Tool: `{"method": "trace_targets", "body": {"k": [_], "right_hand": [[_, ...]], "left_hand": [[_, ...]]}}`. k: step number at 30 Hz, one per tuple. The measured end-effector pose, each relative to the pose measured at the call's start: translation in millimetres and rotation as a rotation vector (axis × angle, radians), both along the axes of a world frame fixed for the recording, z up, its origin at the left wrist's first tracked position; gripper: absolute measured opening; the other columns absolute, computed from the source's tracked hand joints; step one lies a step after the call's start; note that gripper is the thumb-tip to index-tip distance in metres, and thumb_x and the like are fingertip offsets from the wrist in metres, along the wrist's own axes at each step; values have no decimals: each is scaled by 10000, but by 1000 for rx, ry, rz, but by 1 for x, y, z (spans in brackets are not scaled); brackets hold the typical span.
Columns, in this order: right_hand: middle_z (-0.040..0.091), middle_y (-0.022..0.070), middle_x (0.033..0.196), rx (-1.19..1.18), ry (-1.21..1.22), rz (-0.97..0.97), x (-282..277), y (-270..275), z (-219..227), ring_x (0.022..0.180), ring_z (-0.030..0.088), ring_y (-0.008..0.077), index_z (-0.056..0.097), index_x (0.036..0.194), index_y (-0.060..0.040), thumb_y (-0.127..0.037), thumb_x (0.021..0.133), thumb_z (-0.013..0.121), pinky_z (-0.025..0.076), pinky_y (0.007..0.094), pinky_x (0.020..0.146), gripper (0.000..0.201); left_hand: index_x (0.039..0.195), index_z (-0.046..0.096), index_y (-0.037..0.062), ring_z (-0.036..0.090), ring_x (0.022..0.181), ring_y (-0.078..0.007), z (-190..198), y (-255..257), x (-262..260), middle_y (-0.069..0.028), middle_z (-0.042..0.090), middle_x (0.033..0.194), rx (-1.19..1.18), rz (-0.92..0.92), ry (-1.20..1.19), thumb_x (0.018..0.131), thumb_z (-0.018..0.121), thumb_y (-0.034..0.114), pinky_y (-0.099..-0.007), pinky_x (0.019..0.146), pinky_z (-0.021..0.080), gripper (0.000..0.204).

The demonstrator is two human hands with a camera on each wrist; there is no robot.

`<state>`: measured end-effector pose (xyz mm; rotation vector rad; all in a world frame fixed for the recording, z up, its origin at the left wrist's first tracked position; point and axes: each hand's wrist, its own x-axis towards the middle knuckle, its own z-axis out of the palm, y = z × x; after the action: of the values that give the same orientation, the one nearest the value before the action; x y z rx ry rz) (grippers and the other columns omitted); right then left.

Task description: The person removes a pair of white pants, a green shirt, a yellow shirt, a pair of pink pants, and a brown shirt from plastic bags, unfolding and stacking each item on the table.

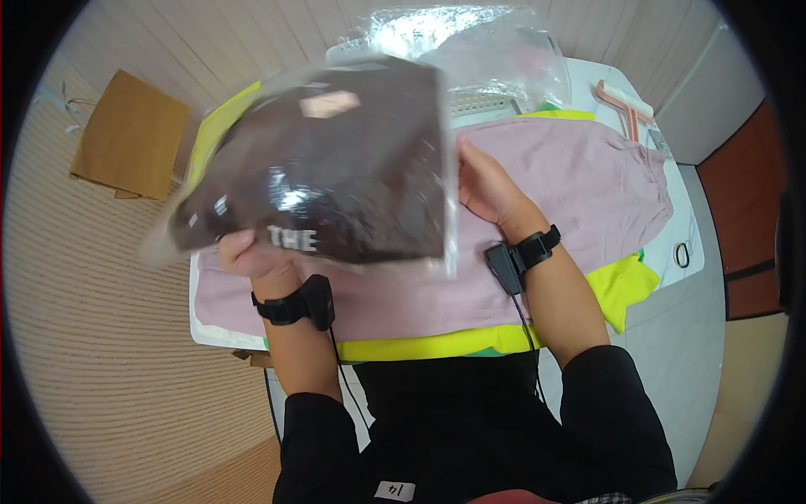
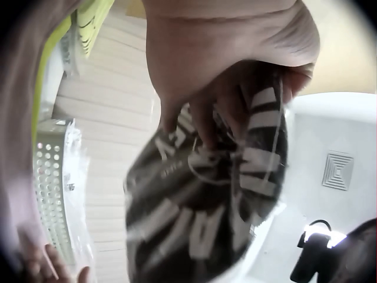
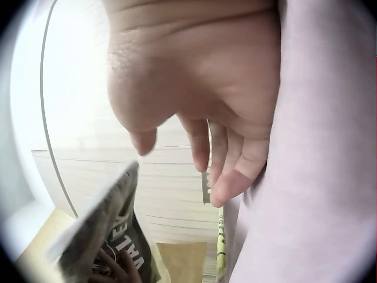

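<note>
A dark brown folded garment in a clear plastic bag is held up over the table, blurred in the head view, with white letters reading "THE" along its lower edge. My left hand grips its lower left corner, thumb on the near face. The left wrist view shows those fingers curled against the bag's lettered underside. Beside the bag's right edge is my right hand, its fingers loosely extended and holding nothing. In the right wrist view a gap separates that hand from the bag. Pink trousers lie spread below both hands.
Bright yellow fabric shows beneath the trousers. Behind them stand a perforated basket and crumpled clear plastic packaging. A pink-handled lint roller lies at the back right, a black ring at the right edge. Brown cardboard is at left.
</note>
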<state>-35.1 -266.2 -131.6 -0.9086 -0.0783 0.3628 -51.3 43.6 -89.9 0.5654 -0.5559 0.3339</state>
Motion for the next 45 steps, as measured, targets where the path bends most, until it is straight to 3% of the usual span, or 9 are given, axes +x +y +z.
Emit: {"method": "trace_targets", "body": {"k": [3,5,9,19,25,28,34,40,45], "right_hand": [[620,73,975,274,-22,-142,9,-6,-10,837,628,183,573,1107,-50,-335,969,464,554,318,676,335],[621,71,1003,366,-48,-227,7,-10,-10,844,626,184,570,1129,-60,-348,973,448,558,321,672,350],[622,108,1074,562,-87,-29,10,-28,-13,939,608,233,554,1185,-27,-485,964,389,510,372,832,534],[572,168,1213,646,-159,-198,-2,-23,22,1095,559,286,523,1236,4,-525,955,326,452,395,953,630],[541,191,1232,340,4,-434,0,-33,11,1112,550,296,469,1279,23,-535,954,333,443,416,973,660],[558,167,1178,130,0,-455,4,-32,4,1044,575,269,463,1262,20,-445,953,451,486,400,899,558],[557,96,1161,-198,-52,40,-17,-30,10,1021,573,185,423,1323,0,15,811,591,493,307,854,540],[551,105,1190,10,-306,-234,0,-28,-1,1043,570,185,377,1368,-4,119,809,495,478,323,908,585],[572,123,1180,32,-204,-537,6,-34,0,1017,584,210,445,1290,13,64,865,491,485,336,890,430]], "left_hand": [[1233,503,-38,564,1067,-351,-24,-12,16,-175,590,1158,93,-148,128,608,512,50,-433,982,419,632],[1221,510,-38,547,1115,-332,-51,-9,34,-176,576,1201,382,-286,529,698,508,42,-446,1001,405,529],[1127,556,-15,587,1048,-286,-43,-28,46,-143,620,1120,230,-293,737,871,524,125,-413,949,446,293],[1191,542,11,589,1047,-279,-27,-27,31,-129,615,1137,49,-292,502,902,504,128,-417,933,457,314],[1180,528,-2,570,1061,-295,-48,-21,52,-146,590,1172,104,-122,740,926,494,171,-433,932,455,309],[1214,498,-12,564,1075,-310,-45,-21,50,-153,576,1192,110,-95,710,924,493,168,-452,933,453,342],[1236,490,-13,555,1100,-320,-36,-18,44,-155,572,1199,91,-48,666,940,472,182,-469,948,443,355],[1284,461,52,502,1171,-294,-20,-39,26,-124,522,1267,89,-127,472,972,458,347,-493,996,400,429],[1260,459,27,557,1106,-300,-37,-59,24,-132,560,1197,418,-590,625,944,539,263,-530,966,439,402]]}}
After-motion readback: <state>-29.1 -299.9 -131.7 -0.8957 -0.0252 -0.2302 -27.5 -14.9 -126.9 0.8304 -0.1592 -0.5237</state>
